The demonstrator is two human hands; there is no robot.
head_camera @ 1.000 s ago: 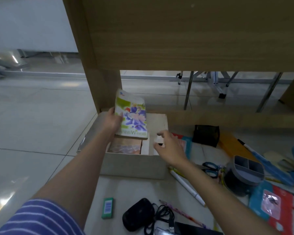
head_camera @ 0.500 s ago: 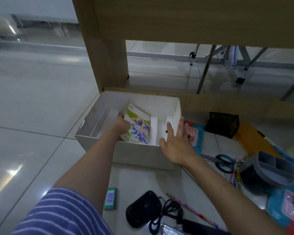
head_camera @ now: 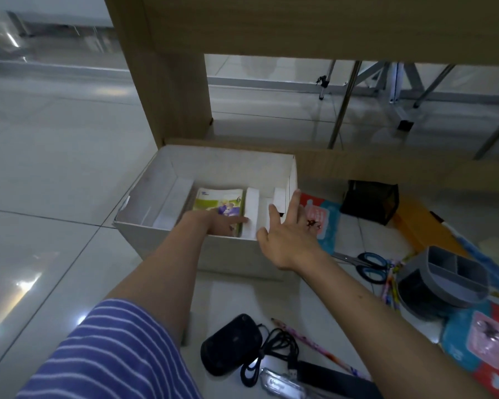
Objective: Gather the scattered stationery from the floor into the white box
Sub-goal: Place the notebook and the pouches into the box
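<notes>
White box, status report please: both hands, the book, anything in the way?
Left hand flat on book, inside white box. Right hand open, fingers over box's right edge. Scissors, pencil on floor. Nothing blocking.

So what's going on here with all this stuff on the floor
A person is tidying stationery into a white box on the floor beside a wooden desk. Their left hand rests on a colourful booklet lying in the box, while the right hand hovers open at the box's right edge. Scissors, a grey pen holder, pencils and a computer mouse lie outside the box.
</notes>
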